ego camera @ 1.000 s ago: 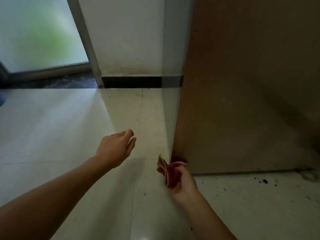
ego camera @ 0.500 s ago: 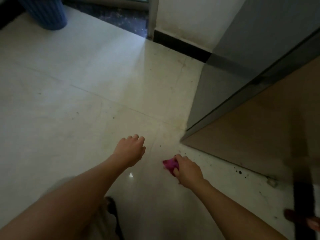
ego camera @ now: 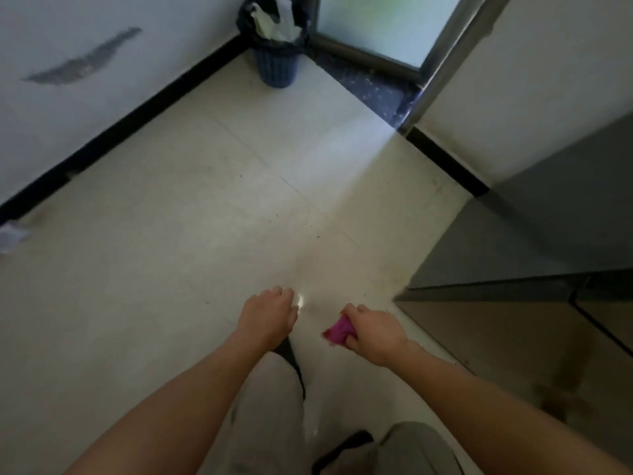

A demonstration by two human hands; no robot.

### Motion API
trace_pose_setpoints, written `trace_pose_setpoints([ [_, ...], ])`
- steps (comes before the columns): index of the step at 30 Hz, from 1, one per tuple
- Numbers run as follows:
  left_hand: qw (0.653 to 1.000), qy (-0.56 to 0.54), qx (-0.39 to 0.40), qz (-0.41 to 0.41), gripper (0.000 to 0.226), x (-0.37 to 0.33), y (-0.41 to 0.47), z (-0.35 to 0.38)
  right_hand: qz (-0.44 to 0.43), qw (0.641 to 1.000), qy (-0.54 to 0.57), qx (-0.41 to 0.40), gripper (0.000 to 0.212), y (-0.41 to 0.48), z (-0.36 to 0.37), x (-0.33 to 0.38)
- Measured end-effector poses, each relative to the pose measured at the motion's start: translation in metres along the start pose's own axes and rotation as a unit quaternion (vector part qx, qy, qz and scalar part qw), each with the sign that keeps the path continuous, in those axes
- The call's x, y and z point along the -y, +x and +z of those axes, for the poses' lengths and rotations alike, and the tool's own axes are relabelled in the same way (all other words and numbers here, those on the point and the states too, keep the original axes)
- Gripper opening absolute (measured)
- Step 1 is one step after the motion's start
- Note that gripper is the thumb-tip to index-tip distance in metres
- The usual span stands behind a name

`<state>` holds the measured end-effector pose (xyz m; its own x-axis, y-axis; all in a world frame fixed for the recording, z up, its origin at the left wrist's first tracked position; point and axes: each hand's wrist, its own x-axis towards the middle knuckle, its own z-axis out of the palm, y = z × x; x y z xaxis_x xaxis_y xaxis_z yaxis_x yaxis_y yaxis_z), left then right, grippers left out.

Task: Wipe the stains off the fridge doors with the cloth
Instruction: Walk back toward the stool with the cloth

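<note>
The fridge (ego camera: 555,234) stands at the right, its grey side facing me and its brown door front (ego camera: 513,341) running along the lower right. My right hand (ego camera: 373,330) hangs above the floor just left of the door's bottom corner, closed around a bunched pink cloth (ego camera: 339,330). The cloth is apart from the door. My left hand (ego camera: 267,313) hovers beside it, fingers loosely curled downward and holding nothing.
A blue waste bin (ego camera: 275,46) with a dark liner stands in the far corner by a frosted glass door (ego camera: 380,25). The white wall (ego camera: 68,97) with a grey smear runs along the left. Crumpled paper (ego camera: 10,234) lies at its base. My legs are below.
The view has swung left and down, away from the fridge door front. My right hand with the cloth has drawn back from the door's bottom corner; both hands now hang over the floor.
</note>
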<state>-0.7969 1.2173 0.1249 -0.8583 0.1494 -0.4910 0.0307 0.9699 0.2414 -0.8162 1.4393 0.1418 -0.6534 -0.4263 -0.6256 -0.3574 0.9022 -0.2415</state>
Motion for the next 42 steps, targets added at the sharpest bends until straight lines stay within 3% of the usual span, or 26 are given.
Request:
trace_pose_setpoints([
  [12, 0.982, -0.036, -0.038, -0.182, 0.035, 0.08, -0.118, -0.136, -0.203, 0.969, -0.138, 0.012, 0.04, 0.038, -0.168, 0.134],
  [22, 0.906, -0.133, -0.107, -0.388, 0.038, 0.125, -0.167, -0.176, -0.366, 0.896, -0.249, 0.042, 0.043, 0.116, -0.242, 0.253],
  [31, 0.835, -0.162, -0.109, -0.514, 0.04, 0.218, -0.245, -0.153, -0.491, 0.804, -0.33, 0.061, 0.042, 0.152, -0.232, 0.432],
  [42, 0.769, -0.2, -0.105, -0.598, 0.039, 0.382, -0.376, -0.134, -0.566, 0.739, -0.354, 0.09, 0.041, 0.164, -0.178, 0.689],
])
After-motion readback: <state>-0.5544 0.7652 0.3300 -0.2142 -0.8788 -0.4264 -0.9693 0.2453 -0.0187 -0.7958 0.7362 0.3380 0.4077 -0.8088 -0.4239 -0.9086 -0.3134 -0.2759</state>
